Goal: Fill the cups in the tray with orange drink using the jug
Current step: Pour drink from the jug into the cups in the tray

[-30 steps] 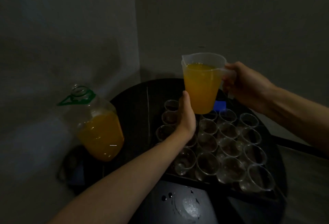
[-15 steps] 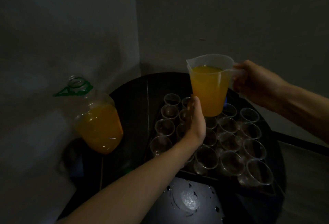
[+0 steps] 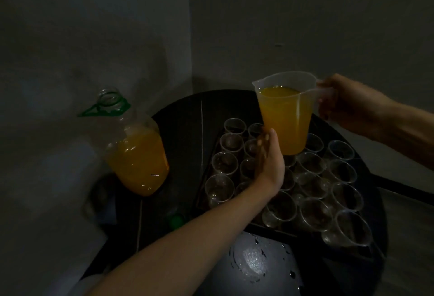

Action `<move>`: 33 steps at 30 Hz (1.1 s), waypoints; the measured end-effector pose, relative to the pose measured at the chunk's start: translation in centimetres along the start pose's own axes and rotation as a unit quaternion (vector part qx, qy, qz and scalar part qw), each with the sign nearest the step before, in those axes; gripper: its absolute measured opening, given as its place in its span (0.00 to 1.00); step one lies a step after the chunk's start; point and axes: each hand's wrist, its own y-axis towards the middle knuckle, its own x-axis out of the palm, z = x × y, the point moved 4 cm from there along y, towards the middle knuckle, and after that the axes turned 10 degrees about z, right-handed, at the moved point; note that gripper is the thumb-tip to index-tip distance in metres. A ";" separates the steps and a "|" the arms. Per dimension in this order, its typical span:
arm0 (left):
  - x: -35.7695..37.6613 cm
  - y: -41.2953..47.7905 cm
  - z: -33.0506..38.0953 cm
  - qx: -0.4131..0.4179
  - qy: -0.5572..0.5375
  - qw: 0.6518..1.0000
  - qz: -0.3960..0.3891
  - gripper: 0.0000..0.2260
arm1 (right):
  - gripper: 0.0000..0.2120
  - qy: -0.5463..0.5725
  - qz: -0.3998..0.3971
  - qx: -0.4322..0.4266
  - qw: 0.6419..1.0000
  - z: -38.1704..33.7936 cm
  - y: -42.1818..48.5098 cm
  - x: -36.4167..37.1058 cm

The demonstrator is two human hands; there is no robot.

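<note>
My right hand [image 3: 340,104] grips the handle of the jug [image 3: 285,117], nearly full and likely heavy, above the empty cups [image 3: 313,213] in the tray [image 3: 272,228]. My left hand [image 3: 270,163], fingers straight, hovers beside its base, ready to support it.

The jug [image 3: 285,117], gripped at the handle by the right hand [image 3: 347,105], now hangs farther right and deeper over the tray [image 3: 274,230] than a second ago, hiding the blue object once visible behind it. The left hand [image 3: 270,161] (fingers [image 3: 261,145] blurred) trails alongside the jug's lower wall.
</note>
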 end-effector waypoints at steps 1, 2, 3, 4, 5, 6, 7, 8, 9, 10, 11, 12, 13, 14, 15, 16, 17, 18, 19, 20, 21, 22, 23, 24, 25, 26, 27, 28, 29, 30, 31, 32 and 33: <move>0.0 0.0 0.0 0.000 0.003 1.000 0.001 0.28 | 0.06 -0.007 0.002 0.000 1.000 -0.1 0.1 0.0; 0.1 -0.1 0.0 0.000 0.005 1.000 0.003 0.28 | 0.06 -0.014 0.003 0.001 1.000 -0.1 0.2 0.0; 0.1 -0.2 0.0 0.001 0.006 1.000 0.005 0.28 | 0.06 -0.020 0.005 0.003 1.000 -0.1 0.3 0.1; 0.1 -0.2 0.0 0.002 0.007 1.000 0.006 0.28 | 0.06 -0.028 0.005 0.006 1.000 -0.1 0.4 0.1; 0.1 -0.2 -0.1 0.002 0.009 1.000 0.006 0.28 | 0.07 -0.037 0.003 0.010 0.999 -0.1 0.4 0.2; 0.1 -0.1 -0.3 0.001 0.009 1.000 0.005 0.28 | 0.07 -0.044 0.001 0.012 0.999 -0.1 0.6 0.2; 0.1 -0.1 -0.4 0.000 0.008 1.000 0.005 0.28 | 0.07 -0.045 -0.002 0.015 0.999 -0.1 0.7 0.3; 0.1 -0.1 -0.4 0.000 0.008 1.000 0.006 0.28 | 0.08 -0.043 -0.005 0.016 0.999 0.0 0.8 0.3; 0.1 -0.1 -0.5 -0.001 0.009 1.000 0.008 0.28 | 0.09 -0.040 -0.009 0.017 0.999 0.0 1.0 0.4; 0.1 -0.1 -0.5 -0.001 0.011 1.000 0.011 0.28 | 0.10 -0.041 -0.011 0.017 0.999 0.0 1.1 0.4; 0.2 -0.2 -0.6 -0.002 0.014 1.000 0.012 0.28 | 0.11 -0.045 -0.012 0.016 0.999 0.0 1.2 0.4; 0.3 -0.1 -0.6 -0.005 0.015 1.000 0.012 0.28 | 0.12 -0.050 -0.016 0.017 0.998 0.1 1.4 0.3; 0.3 -0.2 -0.6 -0.009 0.017 1.000 0.011 0.28 | 0.13 -0.053 -0.022 0.018 0.998 0.1 1.5 0.3; 0.4 -0.2 -0.6 -0.014 0.018 1.000 0.008 0.28 | 0.14 -0.055 -0.030 0.017 0.998 0.1 1.6 0.3; 0.4 -0.2 -0.6 -0.018 0.017 1.000 0.006 0.29 | 0.16 -0.060 -0.033 0.014 0.998 0.0 1.7 0.3; 0.5 -0.3 -0.6 -0.020 0.015 1.000 0.005 0.29 | 0.17 -0.069 -0.033 0.013 0.997 0.0 1.8 0.3; 0.5 -0.3 -0.7 -0.021 0.015 1.000 0.005 0.29 | 0.17 -0.079 -0.031 0.014 0.996 -0.1 1.8 0.3; 0.6 -0.2 -0.7 -0.020 0.016 1.000 0.006 0.29 | 0.17 -0.085 -0.029 0.015 0.996 -0.2 1.8 0.3; 0.6 -0.2 -0.8 -0.018 0.015 1.000 0.008 0.29 | 0.17 -0.086 -0.026 0.018 0.996 -0.2 1.9 0.4; 0.8 -0.1 -0.9 -0.016 0.014 1.000 0.012 0.29 | 0.16 -0.085 -0.023 0.021 0.996 -0.2 1.9 0.4; 0.9 -0.1 -1.0 -0.015 0.015 1.000 0.015 0.29 | 0.16 -0.086 -0.022 0.024 0.996 -0.3 1.9 0.4; 1.0 0.0 -1.1 -0.014 0.017 1.000 0.016 0.30 | 0.16 -0.084 -0.025 0.026 0.996 -0.3 2.0 0.5; 1.1 -0.1 -1.1 -0.014 0.018 1.000 0.016 0.30 | 0.15 -0.076 -0.029 0.028 0.996 -0.3 2.0 0.4; 1.2 -0.1 -1.2 -0.014 0.016 1.000 0.014 0.30 | 0.15 -0.067 -0.034 0.029 0.997 -0.3 2.1 0.4; 1.3 -0.2 -1.2 -0.015 0.015 1.000 0.011 0.30 | 0.14 -0.066 -0.036 0.030 0.997 -0.3 2.1 0.3; 1.4 -0.2 -1.3 -0.015 0.015 1.000 0.009 0.30 | 0.14 -0.073 -0.037 0.031 0.996 -0.2 2.2 0.2; 1.4 -0.2 -1.4 -0.016 0.015 1.000 0.006 0.30 | 0.14 -0.083 -0.038 0.032 0.995 -0.1 2.2 0.2; 1.5 -0.2 -1.5 -0.016 0.014 1.000 0.006 0.30 | 0.14 -0.090 -0.038 0.033 0.995 0.0 2.3 0.1; 1.4 -0.2 -1.5 -0.014 0.012 1.000 0.006 0.30 | 0.14 -0.093 -0.038 0.036 0.994 0.0 2.3 0.1; 1.4 -0.2 -1.6 -0.012 0.010 1.000 0.006 0.30 | 0.14 -0.093 -0.041 0.037 0.994 0.1 2.4 0.1; 1.4 -0.2 -1.7 -0.009 0.009 1.000 0.006 0.31 | 0.15 -0.093 -0.044 0.037 0.994 0.1 2.4 0.1; 1.5 -0.3 -1.7 -0.006 0.010 1.000 0.008 0.32 | 0.15 -0.094 -0.045 0.037 0.994 0.2 2.5 0.1; 1.6 -0.4 -1.8 -0.005 0.015 1.000 0.008 0.35 | 0.14 -0.096 -0.046 0.038 0.994 0.2 2.4 0.0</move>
